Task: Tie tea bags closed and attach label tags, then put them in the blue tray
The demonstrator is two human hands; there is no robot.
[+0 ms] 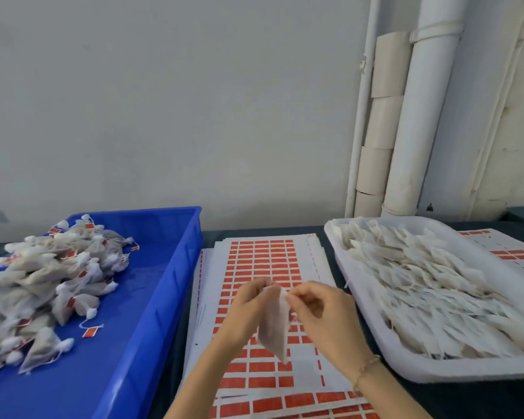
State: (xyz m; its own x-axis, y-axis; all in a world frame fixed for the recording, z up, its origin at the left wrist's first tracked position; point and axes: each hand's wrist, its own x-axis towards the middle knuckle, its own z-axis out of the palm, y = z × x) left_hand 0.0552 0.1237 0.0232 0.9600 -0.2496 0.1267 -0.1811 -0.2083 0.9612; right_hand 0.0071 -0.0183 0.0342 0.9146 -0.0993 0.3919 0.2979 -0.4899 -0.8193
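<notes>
A white tea bag (273,328) hangs over the sheets of red label tags (262,261), held up by its top edge. My left hand (245,313) pinches the top of the bag on its left side, and my right hand (322,316) pinches it on the right. The blue tray (164,267) stands at the left with a heap of tied, tagged tea bags (43,285) in its left half. On the right, a white tray (375,337) holds several untied tea bags (436,291).
More label sheets (511,252) lie behind the white tray at the far right. A grey wall and white pipes (418,116) rise behind the dark table. The right half of the blue tray shows bare floor.
</notes>
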